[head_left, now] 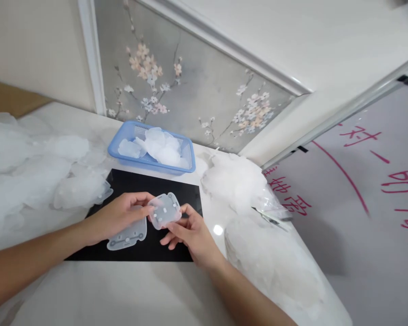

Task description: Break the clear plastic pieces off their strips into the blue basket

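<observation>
A translucent, rounded-square plastic piece (164, 211) is held up between both hands over a black mat (170, 246). My left hand (122, 215) pinches its left edge between thumb and fingers. My right hand (192, 233) grips its lower right edge, with some fingers spread below. Under my left palm is a second translucent piece (128, 236) with small holes and a grey line; whether that hand also grips it I cannot tell. The blue basket (149, 166) beyond the mat holds several similar pale pieces.
Large heaps of translucent pieces (17, 167) cover the left side. More piles (236, 181) lie at the right, beside tweezers or a similar thin tool (270, 218). A floral wall panel stands behind; a whiteboard (370, 190) with red writing is at the right.
</observation>
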`<control>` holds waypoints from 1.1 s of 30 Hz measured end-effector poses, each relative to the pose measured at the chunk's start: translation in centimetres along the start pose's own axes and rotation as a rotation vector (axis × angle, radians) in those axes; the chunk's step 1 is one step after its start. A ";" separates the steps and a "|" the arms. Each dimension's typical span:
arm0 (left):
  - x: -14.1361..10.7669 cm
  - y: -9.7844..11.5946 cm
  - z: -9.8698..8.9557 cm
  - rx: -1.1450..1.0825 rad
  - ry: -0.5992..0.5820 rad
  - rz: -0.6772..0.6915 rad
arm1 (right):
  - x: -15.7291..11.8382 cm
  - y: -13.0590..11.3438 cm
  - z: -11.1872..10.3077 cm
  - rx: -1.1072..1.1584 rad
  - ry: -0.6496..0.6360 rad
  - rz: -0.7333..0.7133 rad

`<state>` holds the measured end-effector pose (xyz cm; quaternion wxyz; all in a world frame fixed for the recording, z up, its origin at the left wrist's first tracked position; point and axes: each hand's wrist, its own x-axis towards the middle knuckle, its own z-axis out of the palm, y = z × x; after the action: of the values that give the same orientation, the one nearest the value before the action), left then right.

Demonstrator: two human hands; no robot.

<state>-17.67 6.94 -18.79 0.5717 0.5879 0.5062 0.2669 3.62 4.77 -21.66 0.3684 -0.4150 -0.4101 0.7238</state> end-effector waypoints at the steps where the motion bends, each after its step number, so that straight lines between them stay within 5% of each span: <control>1: 0.1 -0.1 0.0 0.031 0.011 0.016 | -0.1 0.1 0.1 -0.012 -0.029 -0.002; 7: 0.5 -0.6 -0.3 0.011 0.012 -0.050 | -0.5 0.6 0.3 -0.032 -0.140 0.038; 24: 0.0 0.3 -0.1 -0.129 0.040 -0.116 | -0.4 0.8 0.1 -0.060 -0.167 0.082; 29: 0.5 -0.5 -0.5 -0.064 0.006 -0.080 | -0.2 0.4 0.0 -0.119 0.045 -0.163; 33: 0.7 -1.0 -0.7 -0.052 -0.006 0.021 | 1.4 -2.5 0.5 -0.215 0.185 -0.358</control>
<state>-18.34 7.63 -19.81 0.5857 0.5788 0.4911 0.2841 3.08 6.84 -19.62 0.4807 -0.4370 -0.5165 0.5577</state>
